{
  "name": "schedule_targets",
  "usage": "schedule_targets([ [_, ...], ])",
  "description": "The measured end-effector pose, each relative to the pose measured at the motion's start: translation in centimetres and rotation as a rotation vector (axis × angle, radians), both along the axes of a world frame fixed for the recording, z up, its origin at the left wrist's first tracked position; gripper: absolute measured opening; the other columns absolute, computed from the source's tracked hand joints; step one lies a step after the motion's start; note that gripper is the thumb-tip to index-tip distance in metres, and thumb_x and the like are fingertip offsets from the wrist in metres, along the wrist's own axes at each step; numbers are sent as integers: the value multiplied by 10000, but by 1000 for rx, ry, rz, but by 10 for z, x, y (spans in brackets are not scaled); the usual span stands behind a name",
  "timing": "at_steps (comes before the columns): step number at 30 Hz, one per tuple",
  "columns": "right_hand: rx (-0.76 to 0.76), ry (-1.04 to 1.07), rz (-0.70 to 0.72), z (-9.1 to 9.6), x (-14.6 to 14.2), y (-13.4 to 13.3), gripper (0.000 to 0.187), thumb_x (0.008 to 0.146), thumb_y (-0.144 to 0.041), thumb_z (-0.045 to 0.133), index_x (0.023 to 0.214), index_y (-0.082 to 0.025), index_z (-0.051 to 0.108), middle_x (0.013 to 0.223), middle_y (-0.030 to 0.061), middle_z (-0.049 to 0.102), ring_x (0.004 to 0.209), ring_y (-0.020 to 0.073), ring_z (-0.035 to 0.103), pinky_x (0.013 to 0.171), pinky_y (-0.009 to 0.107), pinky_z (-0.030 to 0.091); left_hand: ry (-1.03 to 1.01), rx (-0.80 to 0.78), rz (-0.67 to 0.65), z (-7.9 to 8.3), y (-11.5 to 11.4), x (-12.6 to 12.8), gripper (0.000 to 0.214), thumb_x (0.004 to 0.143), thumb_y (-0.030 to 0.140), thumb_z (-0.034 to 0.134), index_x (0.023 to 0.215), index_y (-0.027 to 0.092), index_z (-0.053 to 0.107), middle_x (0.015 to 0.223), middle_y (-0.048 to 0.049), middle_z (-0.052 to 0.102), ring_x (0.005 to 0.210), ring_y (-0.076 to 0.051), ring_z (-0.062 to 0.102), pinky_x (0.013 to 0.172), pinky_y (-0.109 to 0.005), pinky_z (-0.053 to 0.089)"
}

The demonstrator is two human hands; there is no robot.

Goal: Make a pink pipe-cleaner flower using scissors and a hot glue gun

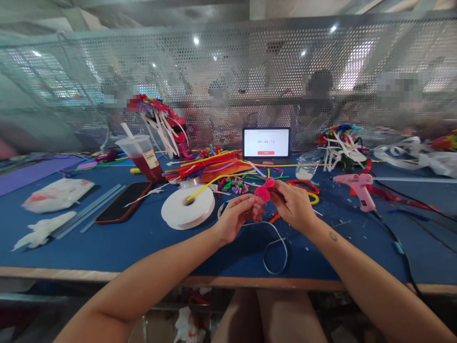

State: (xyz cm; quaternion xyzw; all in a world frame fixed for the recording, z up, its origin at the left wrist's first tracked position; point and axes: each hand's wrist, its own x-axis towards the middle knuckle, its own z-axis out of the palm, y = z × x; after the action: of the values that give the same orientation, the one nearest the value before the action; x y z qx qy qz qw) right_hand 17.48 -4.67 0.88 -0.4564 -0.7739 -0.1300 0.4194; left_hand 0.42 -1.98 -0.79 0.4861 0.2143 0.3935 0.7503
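Note:
A bright pink fuzzy piece with rounded loops (264,191), looking like bent pipe cleaner, is held up between my hands above the blue table. My left hand (236,217) has its thumb and fingers closed at its lower left side. My right hand (293,204) pinches it from the right, fingertips partly hidden. Below them, a thin pale cord (284,247) curls on the tabletop. Just left of my left hand lies a white ribbon spool (187,209) with a yellow pipe cleaner across it. Small green and purple fuzzy pieces (233,185) lie behind the hands.
A pink glue gun (362,188) rests at the right, its black cord (396,243) trailing to the front edge. At the left are a phone (123,202), a cup of red drink (143,157) and clear sticks (94,207). A timer screen (266,143) stands behind, before a perforated metal partition (228,62).

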Motion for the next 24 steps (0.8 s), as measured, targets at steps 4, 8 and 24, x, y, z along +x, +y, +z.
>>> schedule_targets([
  [4,12,-86,-65,-4,-1,1,201,901,-233,401,937,-166,587,660,34,638,567,154,563,544,241,343,-24,-87,7,2,-2,1,294,621,355,776,714,111,640,612,-20,624,530,-88,573,531,-196,452],
  [8,18,-174,-79,-10,-4,3,189,895,-204,401,906,-159,584,687,53,647,636,175,588,561,256,340,-37,-151,17,4,-5,2,295,598,323,801,706,111,627,593,-12,627,499,-67,560,496,-164,453],
  [24,-184,8,73,-6,3,11,282,927,-194,313,977,-167,589,813,66,654,763,180,575,707,294,443,89,26,-243,4,-15,-1,269,604,300,801,684,114,623,592,-11,621,501,-71,561,503,-176,461],
])
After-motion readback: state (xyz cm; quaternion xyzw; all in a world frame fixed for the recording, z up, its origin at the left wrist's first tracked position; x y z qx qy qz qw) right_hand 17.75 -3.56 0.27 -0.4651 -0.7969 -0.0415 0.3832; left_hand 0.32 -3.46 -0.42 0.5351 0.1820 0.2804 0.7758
